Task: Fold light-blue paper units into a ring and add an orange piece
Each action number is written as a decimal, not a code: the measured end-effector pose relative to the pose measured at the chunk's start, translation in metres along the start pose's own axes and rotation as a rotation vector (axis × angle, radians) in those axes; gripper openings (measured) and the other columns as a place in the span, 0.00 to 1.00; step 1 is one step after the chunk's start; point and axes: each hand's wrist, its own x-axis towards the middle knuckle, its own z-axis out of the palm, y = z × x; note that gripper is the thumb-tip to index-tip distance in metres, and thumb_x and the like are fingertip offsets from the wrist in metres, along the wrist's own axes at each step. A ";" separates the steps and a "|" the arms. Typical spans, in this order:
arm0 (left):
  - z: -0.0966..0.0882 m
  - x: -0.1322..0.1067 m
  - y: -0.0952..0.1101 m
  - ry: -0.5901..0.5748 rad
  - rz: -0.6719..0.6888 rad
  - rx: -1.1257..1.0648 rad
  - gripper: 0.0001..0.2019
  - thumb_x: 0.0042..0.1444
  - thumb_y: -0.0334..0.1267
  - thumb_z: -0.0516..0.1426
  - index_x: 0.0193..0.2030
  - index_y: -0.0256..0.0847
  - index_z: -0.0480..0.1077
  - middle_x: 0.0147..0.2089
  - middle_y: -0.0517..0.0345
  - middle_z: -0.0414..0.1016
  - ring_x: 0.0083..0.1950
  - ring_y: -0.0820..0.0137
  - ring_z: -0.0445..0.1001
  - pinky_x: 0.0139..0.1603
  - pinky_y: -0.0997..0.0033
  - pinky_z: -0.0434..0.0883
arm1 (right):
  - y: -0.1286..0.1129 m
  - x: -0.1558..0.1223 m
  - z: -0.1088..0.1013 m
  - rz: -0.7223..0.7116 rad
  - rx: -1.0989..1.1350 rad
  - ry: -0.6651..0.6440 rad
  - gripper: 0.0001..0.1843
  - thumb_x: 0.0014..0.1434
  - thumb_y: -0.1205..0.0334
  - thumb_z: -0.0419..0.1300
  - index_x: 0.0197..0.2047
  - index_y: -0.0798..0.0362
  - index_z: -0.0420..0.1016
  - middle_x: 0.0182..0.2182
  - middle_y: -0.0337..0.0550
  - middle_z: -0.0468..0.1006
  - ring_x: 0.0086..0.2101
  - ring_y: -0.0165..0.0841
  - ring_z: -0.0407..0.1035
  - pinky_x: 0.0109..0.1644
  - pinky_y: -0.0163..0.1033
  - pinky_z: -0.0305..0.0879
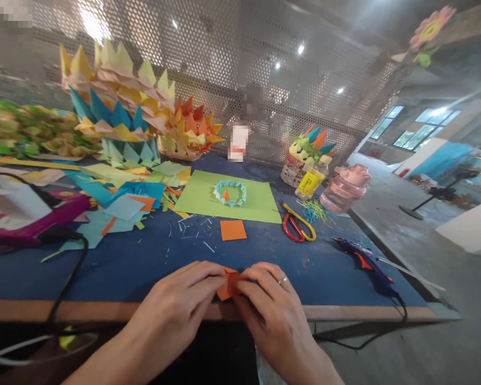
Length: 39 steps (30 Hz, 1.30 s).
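Note:
Both hands meet at the near edge of the blue table point(144, 267). My left hand point(180, 305) and my right hand point(264, 305), which wears a ring, pinch a small folded orange paper piece point(228, 286) between their fingertips. A flat orange paper square point(233, 230) lies just beyond them. Farther back, a light-blue folded paper ring point(230, 192) with one orange piece in it rests on a green sheet point(256, 206).
Red-and-yellow scissors point(297, 224) and a blue glue gun point(364, 262) lie to the right. A pink bottle point(344, 187) and a glue bottle point(310, 182) stand behind. Paper scraps point(120, 206), large folded paper crowns point(116, 101) and a purple glue gun point(36, 219) fill the left.

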 end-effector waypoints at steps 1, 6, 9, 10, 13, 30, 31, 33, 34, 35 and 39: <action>-0.001 -0.002 -0.002 -0.015 -0.013 -0.009 0.12 0.61 0.27 0.49 0.46 0.44 0.69 0.47 0.59 0.73 0.45 0.73 0.73 0.45 0.75 0.71 | 0.001 0.000 -0.001 0.007 0.029 -0.011 0.06 0.61 0.68 0.56 0.41 0.53 0.73 0.39 0.43 0.75 0.42 0.36 0.65 0.45 0.43 0.64; -0.002 -0.008 -0.002 0.014 -0.037 0.021 0.10 0.59 0.29 0.52 0.43 0.44 0.71 0.48 0.59 0.74 0.47 0.72 0.74 0.47 0.75 0.72 | 0.004 0.002 -0.005 0.001 0.081 -0.032 0.07 0.61 0.68 0.55 0.40 0.53 0.74 0.38 0.43 0.76 0.42 0.34 0.65 0.47 0.41 0.65; -0.003 -0.005 0.001 0.025 -0.036 0.028 0.11 0.60 0.28 0.50 0.38 0.45 0.72 0.44 0.60 0.76 0.44 0.72 0.74 0.43 0.75 0.72 | 0.003 0.000 -0.006 -0.025 0.060 -0.020 0.10 0.60 0.72 0.53 0.41 0.53 0.74 0.38 0.43 0.76 0.43 0.34 0.65 0.48 0.41 0.65; -0.003 -0.004 0.002 0.019 -0.034 0.028 0.11 0.60 0.28 0.50 0.38 0.45 0.72 0.43 0.60 0.76 0.44 0.72 0.74 0.43 0.75 0.72 | 0.003 0.000 -0.007 -0.043 0.053 -0.016 0.11 0.60 0.73 0.52 0.41 0.54 0.74 0.38 0.43 0.76 0.43 0.34 0.65 0.48 0.41 0.65; -0.004 -0.003 0.001 -0.014 -0.054 0.036 0.09 0.60 0.31 0.52 0.39 0.47 0.72 0.44 0.60 0.75 0.44 0.71 0.74 0.42 0.73 0.72 | 0.003 -0.004 -0.008 -0.126 0.030 0.012 0.14 0.60 0.74 0.51 0.43 0.54 0.75 0.38 0.43 0.77 0.42 0.33 0.66 0.46 0.40 0.65; 0.007 0.006 0.006 -0.010 -0.232 0.050 0.04 0.58 0.33 0.54 0.32 0.44 0.68 0.40 0.60 0.73 0.41 0.71 0.71 0.40 0.72 0.70 | 0.020 -0.017 0.006 -0.239 -0.075 0.150 0.11 0.61 0.68 0.55 0.42 0.50 0.78 0.39 0.37 0.81 0.37 0.31 0.70 0.42 0.38 0.67; 0.007 0.006 0.006 -0.015 -0.231 0.060 0.05 0.58 0.33 0.54 0.32 0.44 0.68 0.39 0.60 0.73 0.41 0.70 0.71 0.40 0.72 0.70 | 0.021 -0.017 0.007 -0.239 -0.074 0.159 0.11 0.61 0.68 0.55 0.41 0.50 0.78 0.38 0.37 0.81 0.37 0.31 0.70 0.41 0.37 0.67; 0.008 0.006 0.006 -0.022 -0.234 0.077 0.05 0.59 0.33 0.54 0.32 0.44 0.68 0.39 0.59 0.73 0.41 0.70 0.71 0.40 0.71 0.70 | 0.020 -0.017 0.008 -0.236 -0.077 0.177 0.10 0.61 0.68 0.55 0.40 0.50 0.78 0.38 0.36 0.81 0.37 0.30 0.70 0.41 0.37 0.66; 0.008 0.006 0.007 -0.022 -0.233 0.084 0.05 0.59 0.33 0.53 0.32 0.44 0.68 0.40 0.59 0.73 0.41 0.70 0.71 0.40 0.71 0.70 | 0.020 -0.017 0.008 -0.232 -0.080 0.181 0.10 0.61 0.68 0.55 0.40 0.50 0.78 0.37 0.36 0.81 0.37 0.30 0.70 0.41 0.37 0.66; 0.008 0.006 0.007 -0.022 -0.234 0.088 0.05 0.59 0.33 0.53 0.32 0.44 0.68 0.40 0.59 0.73 0.41 0.70 0.71 0.40 0.71 0.70 | 0.020 -0.017 0.008 -0.230 -0.084 0.186 0.10 0.61 0.68 0.55 0.40 0.50 0.78 0.37 0.36 0.81 0.37 0.30 0.70 0.41 0.37 0.66; 0.009 0.006 0.007 -0.015 -0.237 0.094 0.05 0.59 0.33 0.53 0.32 0.43 0.67 0.40 0.59 0.73 0.42 0.70 0.71 0.39 0.72 0.70 | 0.019 -0.016 0.008 -0.218 -0.085 0.203 0.10 0.62 0.68 0.55 0.39 0.49 0.78 0.36 0.35 0.81 0.37 0.29 0.70 0.43 0.37 0.66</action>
